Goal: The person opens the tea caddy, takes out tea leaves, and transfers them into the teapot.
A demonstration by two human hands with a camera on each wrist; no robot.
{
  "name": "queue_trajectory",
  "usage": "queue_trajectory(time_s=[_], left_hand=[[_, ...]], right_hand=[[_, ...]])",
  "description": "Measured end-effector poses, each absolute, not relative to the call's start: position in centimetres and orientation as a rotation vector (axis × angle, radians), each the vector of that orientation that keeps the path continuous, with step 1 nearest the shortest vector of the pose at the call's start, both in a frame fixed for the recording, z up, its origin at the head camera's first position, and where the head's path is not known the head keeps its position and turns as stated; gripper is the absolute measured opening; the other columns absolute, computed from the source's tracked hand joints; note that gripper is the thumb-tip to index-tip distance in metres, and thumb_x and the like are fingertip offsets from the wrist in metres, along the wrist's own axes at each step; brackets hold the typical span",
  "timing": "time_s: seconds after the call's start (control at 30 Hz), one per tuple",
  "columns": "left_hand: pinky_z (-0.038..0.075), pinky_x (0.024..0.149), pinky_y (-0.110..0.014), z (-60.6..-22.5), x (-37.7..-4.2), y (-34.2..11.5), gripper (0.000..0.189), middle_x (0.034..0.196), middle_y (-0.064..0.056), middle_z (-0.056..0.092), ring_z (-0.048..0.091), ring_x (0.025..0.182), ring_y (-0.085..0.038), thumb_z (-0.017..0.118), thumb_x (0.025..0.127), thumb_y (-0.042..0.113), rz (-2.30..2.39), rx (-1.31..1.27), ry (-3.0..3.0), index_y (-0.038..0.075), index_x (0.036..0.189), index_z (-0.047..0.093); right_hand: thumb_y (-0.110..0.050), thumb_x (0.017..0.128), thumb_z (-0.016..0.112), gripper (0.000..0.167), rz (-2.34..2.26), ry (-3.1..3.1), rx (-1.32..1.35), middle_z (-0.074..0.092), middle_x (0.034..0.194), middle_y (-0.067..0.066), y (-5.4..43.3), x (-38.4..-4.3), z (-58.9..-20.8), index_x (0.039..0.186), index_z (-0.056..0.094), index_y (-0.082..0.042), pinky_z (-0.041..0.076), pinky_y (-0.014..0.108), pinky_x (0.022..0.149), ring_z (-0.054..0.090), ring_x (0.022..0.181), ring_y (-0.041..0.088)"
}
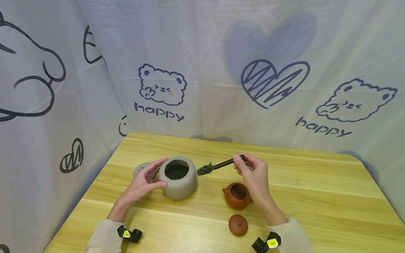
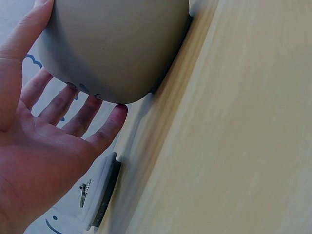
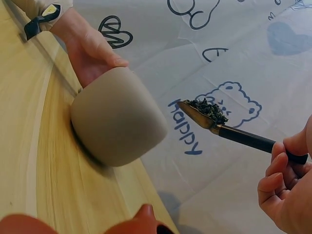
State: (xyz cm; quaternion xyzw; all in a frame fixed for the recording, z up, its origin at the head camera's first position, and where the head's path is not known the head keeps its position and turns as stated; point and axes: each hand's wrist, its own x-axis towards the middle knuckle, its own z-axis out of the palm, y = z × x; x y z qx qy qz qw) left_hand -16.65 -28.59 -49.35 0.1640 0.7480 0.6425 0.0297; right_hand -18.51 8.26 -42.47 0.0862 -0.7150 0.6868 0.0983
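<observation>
From the head view, I see the left hand [image 1: 142, 183] half-curled around a squat, round grey jar [image 1: 181, 188] of dark green dried leaves [image 1: 177, 172] on a pale yellow wooden table [image 1: 190, 228]. The right hand [image 1: 255, 175] pinches a slim black-handled scoop [image 1: 223, 164], its heaped end just beside the jar. A reddish-brown clay teapot [image 1: 235, 203] stands uncovered below the right hand, its round, knobbed clay lid [image 1: 238, 225] near it.

From the left wrist, thumb and spread, bent fingers touch the jar's sides; a flat grey lid [image 2: 101, 192] with a metal ring [image 2: 84, 193] lies near.

From the right wrist, thumb and curled fingers hold the handle's end; leaves fill the scoop's gold-coloured bowl [image 3: 196, 116], apart from the jar.
</observation>
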Motion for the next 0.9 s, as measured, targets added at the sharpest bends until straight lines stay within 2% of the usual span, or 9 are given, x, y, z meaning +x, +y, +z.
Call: queue_trajectory(time_s=[0.1,0.4,0.6,0.9], left_hand=[[0.041,0.112,-0.026,-49.4,-16.7,-28.6,0.077,0.162,-0.01,0.038,0.033,0.149,-0.033,0.078,0.091,0.003,1.982,0.506,2.305,0.013,0.158,0.041],[0.04,0.112,-0.026,-49.5,-16.8,-28.6,0.077,0.162,-0.01,0.038,0.033,0.149,-0.031,0.078,0.091,0.004,1.972,0.503,2.316,0.014,0.158,0.041],[0.041,0.111,-0.025,-49.5,-16.8,-28.7,0.077,0.162,-0.01,0.039,0.035,0.148,-0.029,0.078,0.091,0.004,1.976,0.507,2.314,0.014,0.158,0.041],[0.039,0.112,-0.024,-49.6,-16.9,-28.7,0.076,0.161,-0.01,0.039,0.034,0.149,-0.031,0.078,0.091,0.004,1.981,0.523,2.313,0.013,0.157,0.042]], right_hand=[[-0.02,0.1,0.07,0.024,2.006,-2.131,0.244,0.066,0.079,0.019,9.0,-18.2,-42.5,0.096,0.073,0.004,0.055,0.023,0.062,0.06,0.066,0.014],[-0.018,0.101,0.068,0.027,1.992,-2.144,0.167,0.066,0.076,0.01,11.3,-17.5,-42.9,0.098,0.071,0.008,0.053,0.021,0.061,0.059,0.067,0.016],[-0.015,0.101,0.068,0.028,2.013,-2.121,0.106,0.066,0.073,0.005,12.7,-17.0,-43.1,0.098,0.069,0.012,0.052,0.021,0.06,0.056,0.065,0.012],[-0.014,0.101,0.068,0.027,1.991,-2.144,0.063,0.067,0.074,0.005,14.9,-16.2,-43.8,0.102,0.069,0.013,0.051,0.021,0.06,0.056,0.065,0.012]])
